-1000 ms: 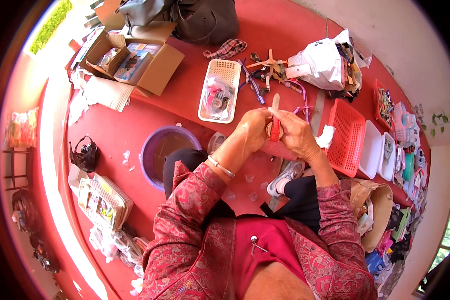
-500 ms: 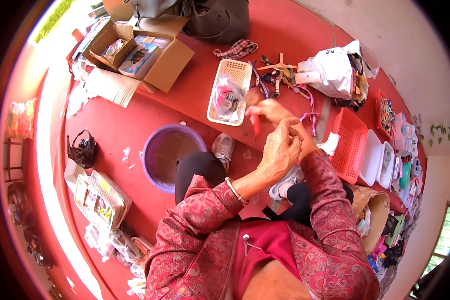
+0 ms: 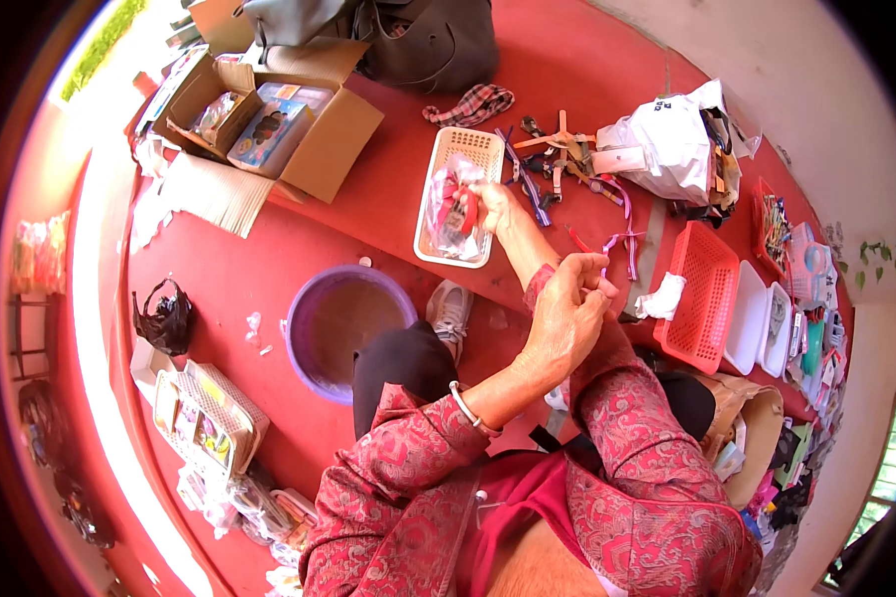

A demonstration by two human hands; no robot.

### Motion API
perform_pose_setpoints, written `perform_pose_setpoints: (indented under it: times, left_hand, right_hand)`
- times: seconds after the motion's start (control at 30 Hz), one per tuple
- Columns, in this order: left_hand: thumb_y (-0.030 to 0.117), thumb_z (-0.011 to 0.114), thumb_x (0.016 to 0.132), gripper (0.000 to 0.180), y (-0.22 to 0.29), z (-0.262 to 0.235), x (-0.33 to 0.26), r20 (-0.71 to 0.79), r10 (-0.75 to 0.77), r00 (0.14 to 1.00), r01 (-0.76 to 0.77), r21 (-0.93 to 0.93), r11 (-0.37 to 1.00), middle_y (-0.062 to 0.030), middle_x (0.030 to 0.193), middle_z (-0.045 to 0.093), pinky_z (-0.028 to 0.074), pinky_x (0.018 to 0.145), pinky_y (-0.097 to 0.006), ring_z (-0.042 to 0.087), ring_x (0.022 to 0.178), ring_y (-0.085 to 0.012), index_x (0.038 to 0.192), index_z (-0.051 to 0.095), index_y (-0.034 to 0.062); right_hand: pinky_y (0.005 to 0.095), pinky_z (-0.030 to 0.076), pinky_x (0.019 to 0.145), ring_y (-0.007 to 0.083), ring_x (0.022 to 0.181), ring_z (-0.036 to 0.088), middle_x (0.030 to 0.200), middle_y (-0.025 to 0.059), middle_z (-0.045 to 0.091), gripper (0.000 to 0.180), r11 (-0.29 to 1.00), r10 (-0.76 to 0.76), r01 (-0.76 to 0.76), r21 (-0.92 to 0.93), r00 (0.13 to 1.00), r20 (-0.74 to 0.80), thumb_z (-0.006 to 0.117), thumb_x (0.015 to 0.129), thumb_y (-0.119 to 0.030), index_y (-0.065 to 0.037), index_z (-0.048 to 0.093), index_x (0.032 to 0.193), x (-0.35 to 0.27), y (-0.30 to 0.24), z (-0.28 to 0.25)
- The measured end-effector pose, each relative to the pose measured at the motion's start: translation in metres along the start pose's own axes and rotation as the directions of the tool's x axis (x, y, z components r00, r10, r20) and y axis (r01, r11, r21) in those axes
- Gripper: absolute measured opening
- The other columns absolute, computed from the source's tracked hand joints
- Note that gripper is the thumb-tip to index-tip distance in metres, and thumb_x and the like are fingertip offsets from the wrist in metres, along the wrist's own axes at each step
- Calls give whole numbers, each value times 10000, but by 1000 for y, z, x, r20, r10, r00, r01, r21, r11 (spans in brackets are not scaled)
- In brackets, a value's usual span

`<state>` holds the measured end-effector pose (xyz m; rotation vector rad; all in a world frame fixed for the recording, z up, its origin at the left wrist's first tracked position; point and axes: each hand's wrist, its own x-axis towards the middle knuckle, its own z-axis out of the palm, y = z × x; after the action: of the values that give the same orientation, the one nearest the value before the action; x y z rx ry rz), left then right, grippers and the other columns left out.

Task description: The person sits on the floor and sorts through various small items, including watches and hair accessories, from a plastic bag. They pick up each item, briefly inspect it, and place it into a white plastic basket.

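Observation:
My right hand (image 3: 506,211) reaches over a cream perforated plastic basket (image 3: 435,239), its fingers closed on a red strip-like thing (image 3: 471,212). Beneath it, inside the basket, lies a clear plastic bag (image 3: 446,239) with dark and silvery small items. My left hand (image 3: 567,318), with a bangle at the wrist, is held above the right forearm. Its thumb and fingertips are pinched together; whatever may be between them is too small to make out. Just beyond the left hand, a thin red piece (image 3: 578,240) and a purple strap (image 3: 629,234) lie on the red ledge.
Several tangled straps (image 3: 564,149) lie right of the basket, near a white bag (image 3: 657,144). A red basket (image 3: 702,294) stands farther right. On the left are a purple tub (image 3: 299,353) of murky water and an open cardboard box (image 3: 334,144). A dark handbag (image 3: 433,45) rests behind.
My right hand has moved left and away from me, into the basket, carrying the red thing that dangled from it. My left hand stays pinched, slightly lower and to the right.

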<state>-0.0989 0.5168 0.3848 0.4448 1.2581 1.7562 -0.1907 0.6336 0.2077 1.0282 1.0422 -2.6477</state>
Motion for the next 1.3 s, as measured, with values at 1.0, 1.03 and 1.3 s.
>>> perform_pose_setpoints:
  times: [1.0,1.03,1.3]
  left_hand:
    - [31,481,729,269,54,-29,38,-252,101,962,-90,56,994,-59,805,552,432,602,-232,519,639,-128,985,539,-27]
    - [47,489,735,252,57,-53,53,-199,174,965,-145,149,978,-62,801,552,438,615,-245,521,644,-130,964,549,-39]
    - [13,549,613,405,6,-153,200,12,419,908,-53,995,86,-139,1010,575,452,773,-322,562,884,-278,1010,586,87]
  right_hand:
    - [304,459,642,190,730,560,884,93,571,339,850,-445,418,-319,895,-12,517,796,-320,-59,521,1012,37,-11,-24]
    - [327,465,668,233,776,568,924,139,568,358,813,-410,335,-476,910,-61,522,774,-294,-27,515,1012,41,-11,-9]
    - [453,439,742,375,877,554,913,216,581,229,400,-686,98,-911,692,-227,419,807,-198,-39,506,947,31,3,-4]
